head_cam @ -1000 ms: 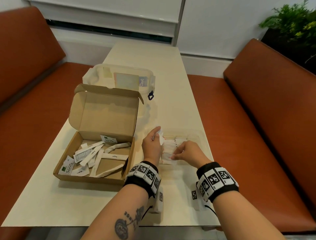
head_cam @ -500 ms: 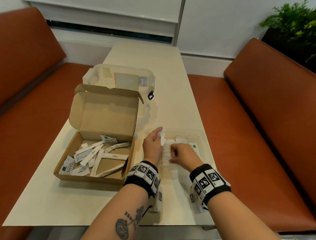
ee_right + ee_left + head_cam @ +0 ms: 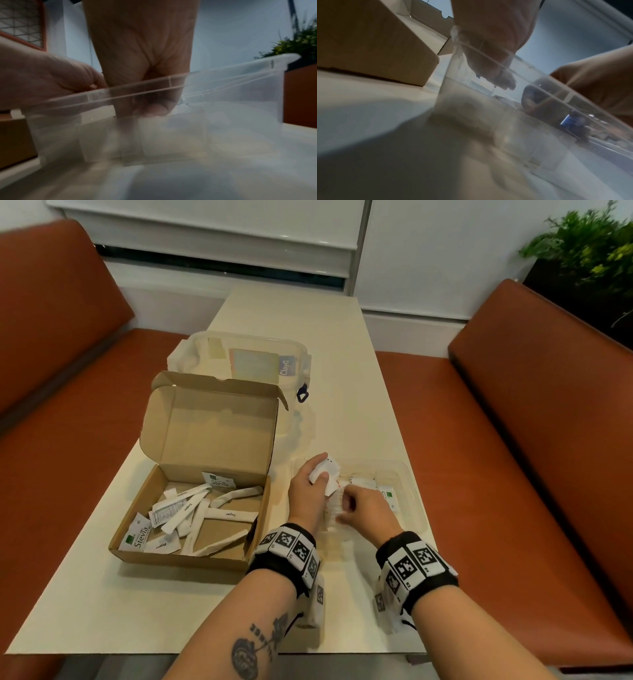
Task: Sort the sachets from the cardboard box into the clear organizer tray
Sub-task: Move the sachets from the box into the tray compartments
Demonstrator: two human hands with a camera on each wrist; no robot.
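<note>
The open cardboard box [image 3: 191, 553] sits at the table's left with several white sachets [image 3: 205, 515] inside. To its right lies the clear organizer tray [image 3: 409, 491], with sachets standing in its compartments. My left hand [image 3: 317, 470] hovers over the tray's left end and grips a small bunch of white sachets [image 3: 331, 475]. My right hand [image 3: 347, 505] reaches into the tray beside it, fingers curled and pinching the row of sachets [image 3: 333, 508] there. In the right wrist view the curled fingertips [image 3: 154, 109] sit below the tray rim [image 3: 223, 75]; the picture is blurred.
A clear lidded container [image 3: 246, 361] stands behind the box's raised flap [image 3: 212, 433]. Orange benches [image 3: 513, 474] run along both sides of the table. A plant [image 3: 589, 251] is at the back right. The table's near edge [image 3: 137, 648] is close to my forearms.
My right hand has slid left along the tray, close up to my left hand. The left hand has stayed over the tray's left end, still holding its sachets.
</note>
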